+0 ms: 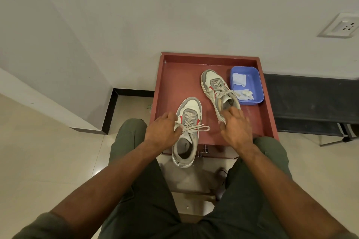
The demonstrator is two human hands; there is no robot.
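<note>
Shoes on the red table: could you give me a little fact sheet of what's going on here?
surface: red table with a raised rim
near shoe: grey and white, laces in a bow, heel hanging over the front edge
far shoe: same pair, beside the blue tub
blue tub: holds white cloths
left hand: holds the near shoe's side
right hand: rests on the far shoe's heel

Fingertips of the left hand (162, 129) are hidden against the side of the near sneaker (189, 111); the right hand (236, 128) covers the heel of the far sneaker (213, 83). The insole print (185, 144) is too small to read. The right edge cuts the wall socket (343, 27).
</note>
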